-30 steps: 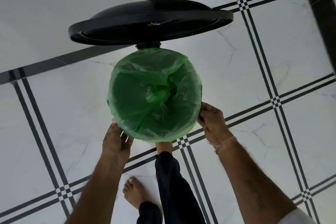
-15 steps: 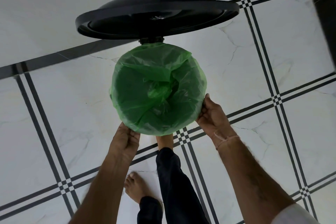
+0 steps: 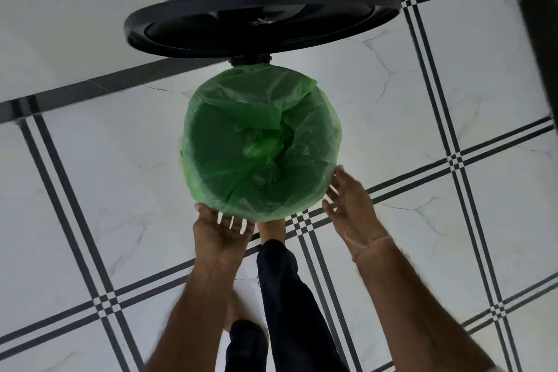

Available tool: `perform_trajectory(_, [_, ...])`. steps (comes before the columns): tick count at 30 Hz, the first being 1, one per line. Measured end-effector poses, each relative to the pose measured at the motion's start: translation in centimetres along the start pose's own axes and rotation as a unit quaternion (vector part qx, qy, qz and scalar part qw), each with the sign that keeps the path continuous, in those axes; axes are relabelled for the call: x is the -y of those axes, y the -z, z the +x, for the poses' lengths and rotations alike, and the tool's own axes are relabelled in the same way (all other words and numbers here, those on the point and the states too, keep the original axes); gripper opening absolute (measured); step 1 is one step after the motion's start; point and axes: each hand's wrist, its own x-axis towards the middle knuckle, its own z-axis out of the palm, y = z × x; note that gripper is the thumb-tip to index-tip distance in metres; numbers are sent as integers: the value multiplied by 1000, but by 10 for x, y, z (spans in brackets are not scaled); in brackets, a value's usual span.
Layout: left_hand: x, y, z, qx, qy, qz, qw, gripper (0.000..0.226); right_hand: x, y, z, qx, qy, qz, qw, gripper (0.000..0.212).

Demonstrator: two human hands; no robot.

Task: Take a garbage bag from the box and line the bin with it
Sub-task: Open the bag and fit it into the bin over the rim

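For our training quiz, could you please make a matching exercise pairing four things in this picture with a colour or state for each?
Things:
1. garbage bag
2. bin lid
3. right hand
4. floor

Descriptions:
A. black, raised open
B. white tiles with dark lines
C. green, folded over the bin rim
D. fingers spread, just off the bag

Pairs: 1-C, 2-A, 3-D, 4-B

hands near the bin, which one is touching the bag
The left hand: its fingers reach the green garbage bag at the near rim of the bin. The right hand is spread open with white floor showing between it and the bag.
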Motion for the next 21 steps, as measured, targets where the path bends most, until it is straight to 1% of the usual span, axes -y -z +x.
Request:
perform_trajectory(2, [4,4,-3,16,20,-3,1000,25,-9,3,-7,3,-38,24,999,16])
perform_trajectory(4, [6,5,-1,27,26,-6,999,21,-14,-2,-8,-8,-78,79,994,16])
perform_trajectory(7, [4,-2,4,13,25,19,999,20,-8,-12,1,-18,-78,104,991,23])
perform_trajectory(10, [2,-4,5,23,9,29,999,20,-2,-19,5,0,-64,97,993,32])
perform_trajectory(11, [2,-2,2,41,0,14,999,27,-1,-18,7,9,-57,97,994,35])
perform_trajectory(13, [-1,3,-1,63,-8,-6,998,52,0,-16,8,22,-48,99,994,39])
perform_trajectory(14, [-3,3,-2,62,-11,5,998,53,0,-16,7,27,-49,97,994,39])
perform_trajectory(18, [-9,-3,-1,33,0,23,999,20,1,-21,11,41,-38,90,994,31])
perform_trajectory(21, [-12,-5,0,31,7,19,999,15,-2,-27,15,33,-30,104,994,37])
